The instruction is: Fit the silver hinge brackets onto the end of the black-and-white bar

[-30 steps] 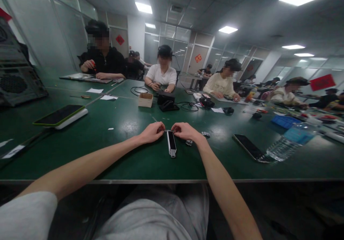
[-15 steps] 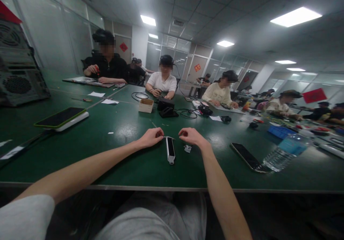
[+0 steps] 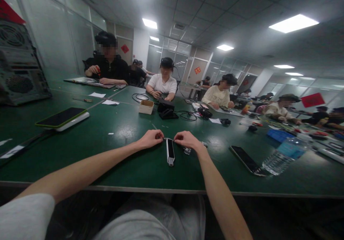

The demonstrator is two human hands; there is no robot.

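The fingers of the left hand (image 3: 151, 139) and right hand (image 3: 187, 140) clench a thin silver strip (image 3: 168, 138) by its ends, just above a slim black-and-white rectangular device (image 3: 170, 153) on the green tabletop (image 3: 120, 172), where uneven pulling could flick the strip away.

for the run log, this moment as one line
left hand: pinches thin strip | right hand: pinches thin strip | below: slim black-and-white device | surface: green workbench

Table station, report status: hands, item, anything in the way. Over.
Left hand and right hand fingertips at far end of slim black-and-white device. Small part by right hand. Phone off to the right.
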